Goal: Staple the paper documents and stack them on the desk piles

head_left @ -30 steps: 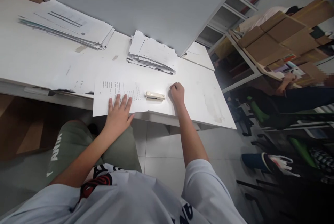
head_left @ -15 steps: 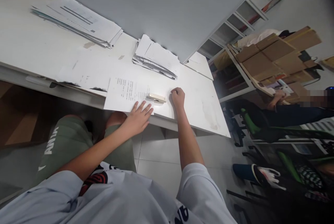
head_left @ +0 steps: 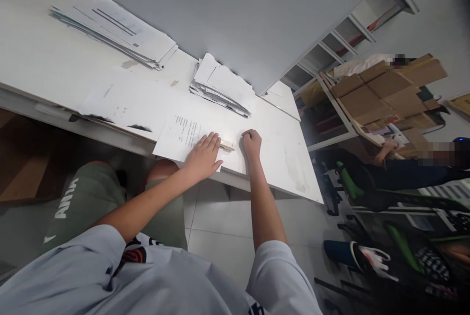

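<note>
The left hand [head_left: 203,157] is lying flat over the printed paper [head_left: 176,135], fingers together, thumb out. The cream stapler [head_left: 227,146] is sitting at nine o'clock from the right hand [head_left: 252,145], which is making a fist; I can't see inside.

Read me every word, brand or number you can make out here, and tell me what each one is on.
"ANTA", along one leg of the green shorts.
Printed sheet beneath the left hand: too small to read.
Left paper stack: too small to read.
Loose sheet at the desk edge: too small to read.
Shirt: lettering folded or cut off, unreadable.
</note>
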`<state>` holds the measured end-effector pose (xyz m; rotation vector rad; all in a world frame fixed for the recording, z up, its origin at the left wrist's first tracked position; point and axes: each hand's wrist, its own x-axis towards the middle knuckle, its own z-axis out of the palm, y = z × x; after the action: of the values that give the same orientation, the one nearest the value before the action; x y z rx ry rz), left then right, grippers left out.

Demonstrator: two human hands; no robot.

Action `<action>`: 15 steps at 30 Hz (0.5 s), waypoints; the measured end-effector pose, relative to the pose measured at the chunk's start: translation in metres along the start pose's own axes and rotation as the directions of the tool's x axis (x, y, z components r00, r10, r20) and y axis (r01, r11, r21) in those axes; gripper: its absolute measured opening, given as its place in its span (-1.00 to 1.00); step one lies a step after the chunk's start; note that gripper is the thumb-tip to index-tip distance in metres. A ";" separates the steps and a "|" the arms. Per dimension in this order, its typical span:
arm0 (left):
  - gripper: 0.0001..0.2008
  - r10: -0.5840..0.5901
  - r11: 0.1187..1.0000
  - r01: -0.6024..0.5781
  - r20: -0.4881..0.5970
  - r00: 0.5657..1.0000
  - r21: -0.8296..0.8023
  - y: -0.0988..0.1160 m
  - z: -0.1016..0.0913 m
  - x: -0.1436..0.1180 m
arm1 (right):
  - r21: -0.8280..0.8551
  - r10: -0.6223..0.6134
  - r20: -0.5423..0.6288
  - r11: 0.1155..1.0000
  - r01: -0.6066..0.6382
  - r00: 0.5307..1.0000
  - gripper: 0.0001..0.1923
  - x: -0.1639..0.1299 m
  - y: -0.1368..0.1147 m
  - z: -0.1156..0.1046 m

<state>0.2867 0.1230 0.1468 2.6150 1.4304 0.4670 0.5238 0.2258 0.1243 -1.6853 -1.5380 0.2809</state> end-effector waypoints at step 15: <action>-0.34 0.222 0.975 -0.223 -0.122 0.967 0.009 -0.027 -0.022 -0.049 | 0.020 -0.025 0.007 1.000 0.025 1.000 -0.80 -0.004 -0.001 0.001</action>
<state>0.2336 0.0953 0.1504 2.8008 1.1674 0.6659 0.5211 0.2226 0.1228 -1.6506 -1.5554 0.2884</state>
